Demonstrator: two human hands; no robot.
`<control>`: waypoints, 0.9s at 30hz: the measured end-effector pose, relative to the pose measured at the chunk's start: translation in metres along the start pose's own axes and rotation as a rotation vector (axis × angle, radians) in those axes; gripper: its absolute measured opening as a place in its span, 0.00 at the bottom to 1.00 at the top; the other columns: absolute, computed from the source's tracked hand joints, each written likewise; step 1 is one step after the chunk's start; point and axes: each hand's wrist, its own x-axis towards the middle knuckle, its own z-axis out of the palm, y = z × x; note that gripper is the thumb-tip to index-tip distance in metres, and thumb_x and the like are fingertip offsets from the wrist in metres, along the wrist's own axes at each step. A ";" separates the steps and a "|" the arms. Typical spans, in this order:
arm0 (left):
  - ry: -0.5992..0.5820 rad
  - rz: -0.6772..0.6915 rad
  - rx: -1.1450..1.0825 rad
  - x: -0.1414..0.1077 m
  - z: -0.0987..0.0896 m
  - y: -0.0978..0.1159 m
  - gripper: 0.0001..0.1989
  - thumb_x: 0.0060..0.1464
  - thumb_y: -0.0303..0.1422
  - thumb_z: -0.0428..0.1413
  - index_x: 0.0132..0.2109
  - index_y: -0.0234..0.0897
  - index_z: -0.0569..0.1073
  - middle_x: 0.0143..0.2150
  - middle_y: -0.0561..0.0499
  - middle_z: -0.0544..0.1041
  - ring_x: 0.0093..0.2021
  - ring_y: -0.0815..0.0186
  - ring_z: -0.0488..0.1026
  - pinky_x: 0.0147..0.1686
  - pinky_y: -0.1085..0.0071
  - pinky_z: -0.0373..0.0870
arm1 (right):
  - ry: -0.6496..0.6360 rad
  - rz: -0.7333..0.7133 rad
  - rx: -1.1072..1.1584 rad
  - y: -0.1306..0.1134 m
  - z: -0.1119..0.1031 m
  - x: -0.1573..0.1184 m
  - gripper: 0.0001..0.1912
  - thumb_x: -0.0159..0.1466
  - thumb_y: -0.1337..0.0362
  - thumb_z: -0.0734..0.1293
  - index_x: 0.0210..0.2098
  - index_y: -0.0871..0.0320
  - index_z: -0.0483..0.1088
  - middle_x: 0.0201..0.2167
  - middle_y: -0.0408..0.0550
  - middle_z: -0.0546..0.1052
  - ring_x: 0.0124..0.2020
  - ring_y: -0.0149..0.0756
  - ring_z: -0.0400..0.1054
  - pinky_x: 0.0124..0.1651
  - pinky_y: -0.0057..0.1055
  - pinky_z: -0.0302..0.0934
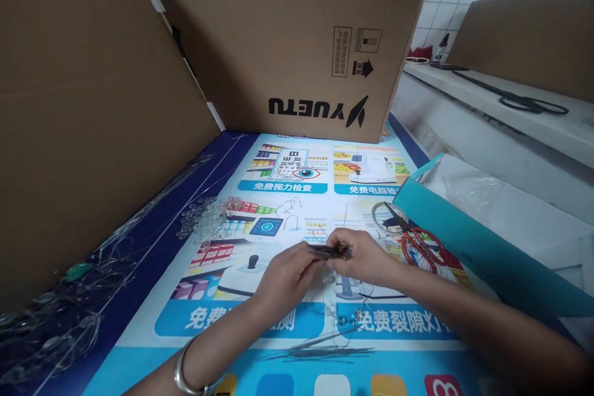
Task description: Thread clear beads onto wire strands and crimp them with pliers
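Observation:
My left hand and my right hand meet over the printed sheet, fingers closed. Between them is a small dark metal tool with a bit of yellow at its right end; fingers cover much of it, so its kind is unclear. The right fingers grip it. What the left fingertips pinch is hidden. Just below the hands, clear beads lie on thin wire. Closer to me lies a bundle of thin straight wires. Beyond my left hand is a heap of clear beads.
Red-handled scissors and a tape roll lie right, beside a teal box with clear plastic inside. Tall cardboard stands behind and left. Beaded wire strands lie along the left. Black scissors rest on a ledge.

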 end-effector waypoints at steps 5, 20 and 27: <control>0.020 -0.087 -0.068 0.000 0.000 0.002 0.08 0.57 0.28 0.46 0.40 0.39 0.69 0.38 0.50 0.73 0.39 0.67 0.69 0.39 0.72 0.66 | 0.014 0.016 0.057 0.008 0.001 0.005 0.06 0.49 0.69 0.65 0.28 0.58 0.64 0.22 0.36 0.65 0.24 0.26 0.57 0.26 0.22 0.52; -0.229 -0.558 -0.787 0.016 -0.002 -0.001 0.12 0.50 0.33 0.55 0.43 0.35 0.67 0.35 0.50 0.72 0.30 0.69 0.69 0.27 0.75 0.64 | 0.104 0.096 0.508 0.006 -0.005 0.018 0.07 0.51 0.68 0.66 0.28 0.59 0.62 0.23 0.38 0.65 0.24 0.25 0.57 0.28 0.24 0.52; -0.247 -0.578 -0.932 0.025 -0.004 -0.009 0.10 0.52 0.34 0.54 0.40 0.34 0.66 0.31 0.52 0.69 0.25 0.72 0.67 0.20 0.78 0.60 | 0.161 0.125 0.608 0.006 -0.001 0.026 0.07 0.51 0.69 0.66 0.28 0.59 0.62 0.23 0.38 0.65 0.25 0.25 0.57 0.29 0.25 0.52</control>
